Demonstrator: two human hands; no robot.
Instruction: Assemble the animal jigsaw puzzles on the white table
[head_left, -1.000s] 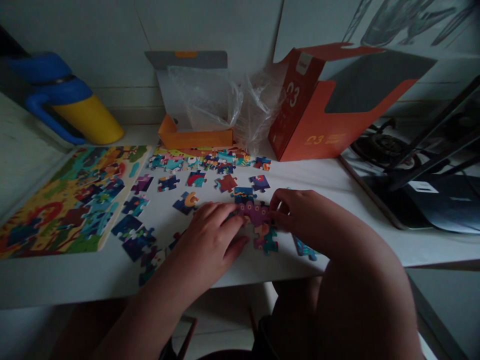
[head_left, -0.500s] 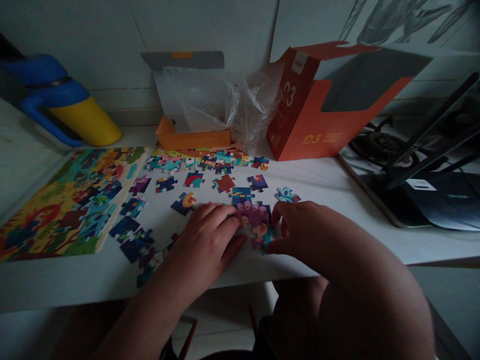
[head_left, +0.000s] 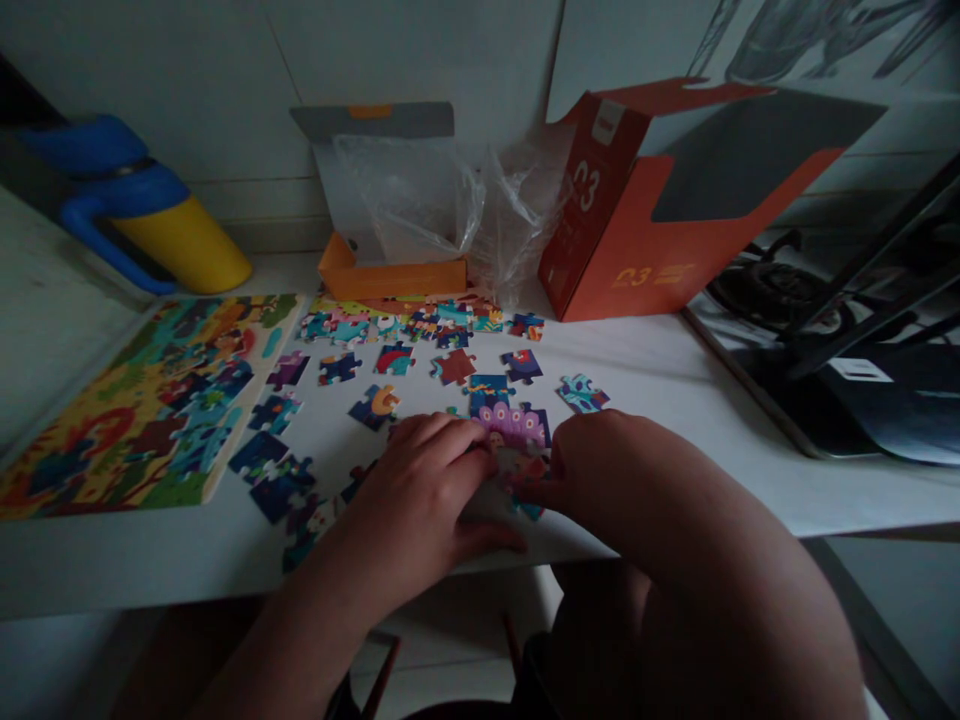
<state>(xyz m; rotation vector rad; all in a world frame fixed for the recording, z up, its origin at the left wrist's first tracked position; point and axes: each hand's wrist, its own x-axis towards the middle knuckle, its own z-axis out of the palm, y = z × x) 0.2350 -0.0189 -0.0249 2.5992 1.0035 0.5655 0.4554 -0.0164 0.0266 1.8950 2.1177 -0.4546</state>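
Joined jigsaw pieces with a purple octopus (head_left: 510, 425) lie on the white counter between my hands. My left hand (head_left: 431, 480) rests palm down at their left edge, its fingertips against the octopus piece and its thumb stretched out toward me. Just below the octopus, my right hand (head_left: 592, 460) is closed with thumb and fingers on a jigsaw piece (head_left: 529, 511) with teal and reddish parts, mostly covered by the fingers. A pale-blue patterned piece (head_left: 582, 393) lies loose beyond my right hand. Several dark-blue pieces (head_left: 279, 487) are by my left forearm.
At left lies a colourful puzzle board (head_left: 142, 420). More pieces (head_left: 451, 367) are spread behind my hands. An open orange box (head_left: 645, 250), crumpled plastic wrap (head_left: 510, 220) and a box tray (head_left: 394, 278) stand at the back. A yellow-and-blue mug (head_left: 172, 235) stands back left; a black device (head_left: 892, 390) sits right.
My left thumb has spread away from its fingers, toward the counter's front edge. My right fingers have closed in over the piece below the octopus. The view has shifted slightly.
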